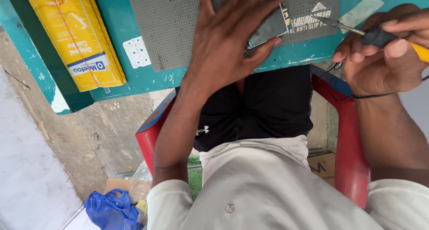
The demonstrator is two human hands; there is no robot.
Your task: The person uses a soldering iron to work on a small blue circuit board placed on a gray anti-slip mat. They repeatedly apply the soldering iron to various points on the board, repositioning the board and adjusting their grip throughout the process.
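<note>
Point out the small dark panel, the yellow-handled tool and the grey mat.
small dark panel (268, 29), head view, on its glossy face.
yellow-handled tool (379, 36), head view, on its black collar.
grey mat (170, 24), head view, on its bare dotted surface.

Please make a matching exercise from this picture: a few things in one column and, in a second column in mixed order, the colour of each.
Things:
1. chair
2. long packet
3. perforated mat
4. plastic bag

Colours:
a. blue
b. grey
c. red
d. yellow

Pairs: 1-c, 2-d, 3-b, 4-a
</note>
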